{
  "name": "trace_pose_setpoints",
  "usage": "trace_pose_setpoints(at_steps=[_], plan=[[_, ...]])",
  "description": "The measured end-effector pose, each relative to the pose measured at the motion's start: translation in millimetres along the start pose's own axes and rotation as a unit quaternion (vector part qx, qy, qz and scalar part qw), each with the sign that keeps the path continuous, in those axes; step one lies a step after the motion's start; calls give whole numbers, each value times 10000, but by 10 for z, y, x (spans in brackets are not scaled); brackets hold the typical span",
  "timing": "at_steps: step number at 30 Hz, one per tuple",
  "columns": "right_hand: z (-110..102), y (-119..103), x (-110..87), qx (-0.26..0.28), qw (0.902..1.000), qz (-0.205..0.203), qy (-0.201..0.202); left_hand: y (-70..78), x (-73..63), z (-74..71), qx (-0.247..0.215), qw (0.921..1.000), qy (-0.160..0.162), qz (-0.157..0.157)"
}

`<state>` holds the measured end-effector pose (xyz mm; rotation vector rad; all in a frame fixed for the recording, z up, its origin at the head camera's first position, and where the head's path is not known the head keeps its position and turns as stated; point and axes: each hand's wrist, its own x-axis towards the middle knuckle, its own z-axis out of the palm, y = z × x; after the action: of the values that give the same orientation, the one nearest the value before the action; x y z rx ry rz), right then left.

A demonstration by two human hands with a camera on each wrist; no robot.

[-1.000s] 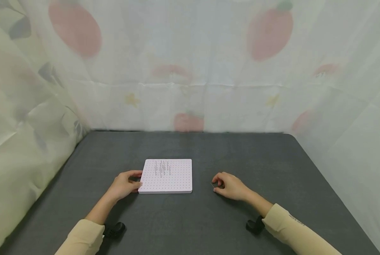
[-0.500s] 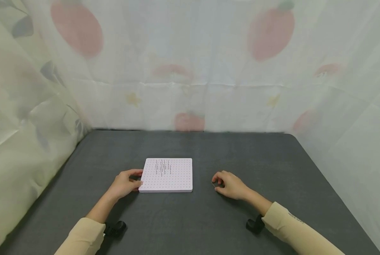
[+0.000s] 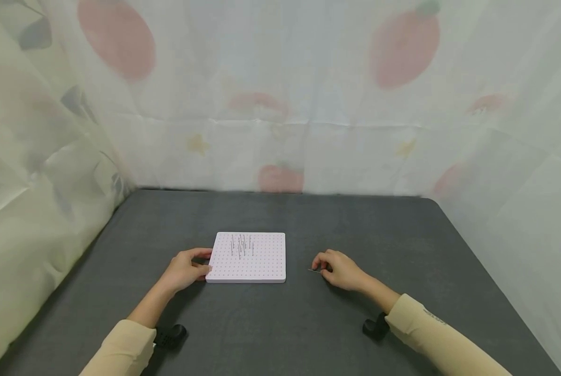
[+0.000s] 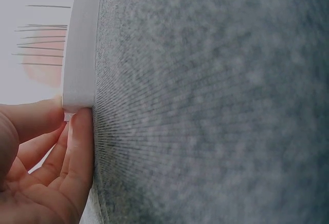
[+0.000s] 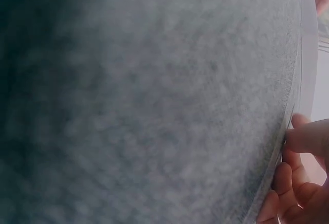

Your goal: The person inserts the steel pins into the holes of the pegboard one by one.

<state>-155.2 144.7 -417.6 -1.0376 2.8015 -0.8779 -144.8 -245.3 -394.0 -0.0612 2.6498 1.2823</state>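
A white board (image 3: 266, 269) with rows of small holes lies on the dark table, left of centre. Several thin metal pins (image 3: 240, 249) stand upright in its far left part; the left wrist view shows these pins (image 4: 43, 37) sticking out from its face. My left hand (image 3: 183, 270) holds the board's left side, thumb on its upper edge and fingers beside and under it. Right of the board, apart from it, my right hand (image 3: 342, 270) pinches a thin metal pin (image 3: 313, 270) pointing left. In the right wrist view my right hand (image 5: 306, 165) is close to the tabletop.
The dark grey tabletop (image 3: 280, 324) runs back to a pale curtain (image 3: 280, 104) with fruit prints. More curtain hangs at the left and right. A black wrist strap with a device (image 3: 171, 337) is on the left wrist, and another black device (image 3: 376, 327) on the right.
The pin in my right hand has turned from slanting to lying nearly level, its end pointing left. My left hand keeps its hold on the board. The head view has shifted slightly.
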Motion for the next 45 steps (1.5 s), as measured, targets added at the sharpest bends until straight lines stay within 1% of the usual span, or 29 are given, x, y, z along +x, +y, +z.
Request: trace_pose_setpoints(at_steps=[8, 18, 27, 37, 45], plan=[[14, 25, 23, -1, 10000, 88, 24, 0, 8, -6, -2, 10000, -26, -27], [1, 2, 3, 182, 9971, 733, 13, -13, 12, -2, -24, 10000, -44, 29], [22, -35, 3, -59, 9943, 1062, 83, -23, 9, -3, -6, 10000, -44, 67], [47, -40, 12, -240, 9925, 1176, 211, -25, 14, -7, -50, 9999, -58, 78], [53, -67, 16, -454, 9925, 1097, 302, -15, 1, -13, -71, 9999, -54, 46]])
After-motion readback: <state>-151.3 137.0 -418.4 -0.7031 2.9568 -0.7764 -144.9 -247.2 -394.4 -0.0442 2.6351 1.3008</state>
